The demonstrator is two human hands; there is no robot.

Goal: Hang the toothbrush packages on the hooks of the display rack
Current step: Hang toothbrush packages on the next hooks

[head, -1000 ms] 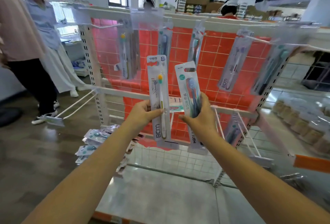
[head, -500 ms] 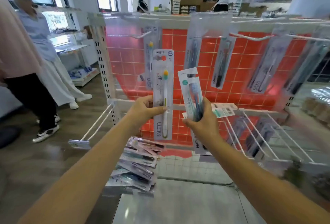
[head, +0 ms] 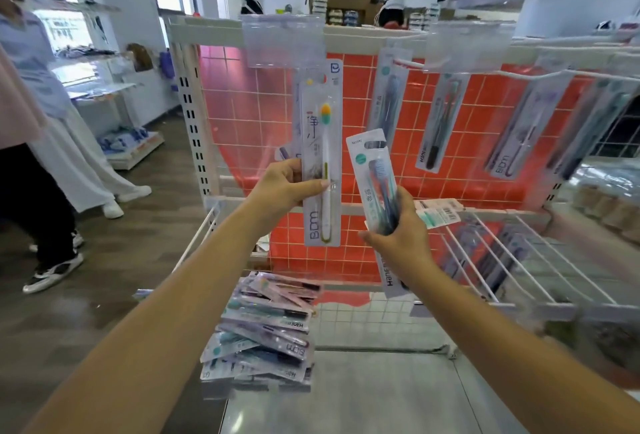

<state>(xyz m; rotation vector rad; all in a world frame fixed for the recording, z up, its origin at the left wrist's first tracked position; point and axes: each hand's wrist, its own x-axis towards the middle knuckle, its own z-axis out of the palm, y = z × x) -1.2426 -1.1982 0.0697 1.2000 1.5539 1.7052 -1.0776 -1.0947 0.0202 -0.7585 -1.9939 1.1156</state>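
left grip: left hand [head: 282,187] pinched on the BDM package [head: 321,156], thumb across the front, fingers behind its left edge. Package upright, top at 12 o'clock from the hand, bottom below the thumb.
right grip: right hand [head: 398,239] wrapped round a small stack of packages [head: 372,177]. Front one tilts toward 11 o'clock; a HANEBUSH card sticks out under the hand at 6.
relation: the two held packs sit side by side, close, not touching as far as I can tell.
BDM top: just under a clear label holder [head: 282,40] on the display rack [head: 207,31] top rail; whether the hole is on a hook, can't tell.
hung stock: more packages [head: 440,122] on hooks at 1–2 o'clock from the right hand.
loose stock: pile of packages [head: 266,333] on the base shelf [head: 346,395], at 6 o'clock from the left hand.
background: a person [head: 38,128] at 9 o'clock, well apart.
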